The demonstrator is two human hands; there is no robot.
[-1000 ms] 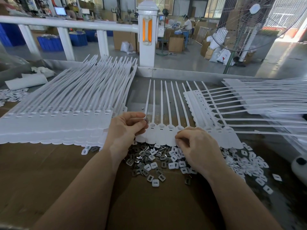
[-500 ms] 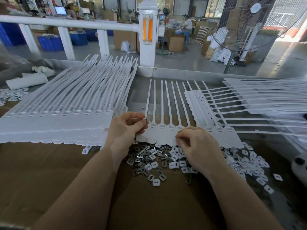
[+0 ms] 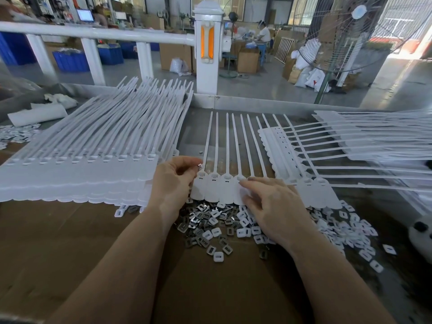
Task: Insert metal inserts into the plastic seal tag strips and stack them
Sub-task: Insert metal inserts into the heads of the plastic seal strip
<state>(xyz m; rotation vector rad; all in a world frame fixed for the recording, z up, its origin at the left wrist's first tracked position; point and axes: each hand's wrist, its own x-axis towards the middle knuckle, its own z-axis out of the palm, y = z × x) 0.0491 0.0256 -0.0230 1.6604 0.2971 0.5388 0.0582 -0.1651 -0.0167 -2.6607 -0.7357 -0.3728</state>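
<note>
Metal insert (image 3: 200, 166) pinched in left hand (image 3: 171, 181) at leftmost socket of strip (image 3: 217, 187), mid-table. Right hand (image 3: 272, 202) flat, fingers extended, pinning strip. Risk: insert tilts or drops into loose pile (image 3: 210, 228) if misaligned.

Head-worn wide view, facing forward and down, close over worktable (image 3: 210, 288)

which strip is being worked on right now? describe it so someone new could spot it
Start at the white post with the orange panel and come straight down to the hands. The strip lies flat between them, tails pointing at the post. Unlike the piled stacks either side, it is single, and the left hand pinches a metal insert at its leftmost socket.
</note>
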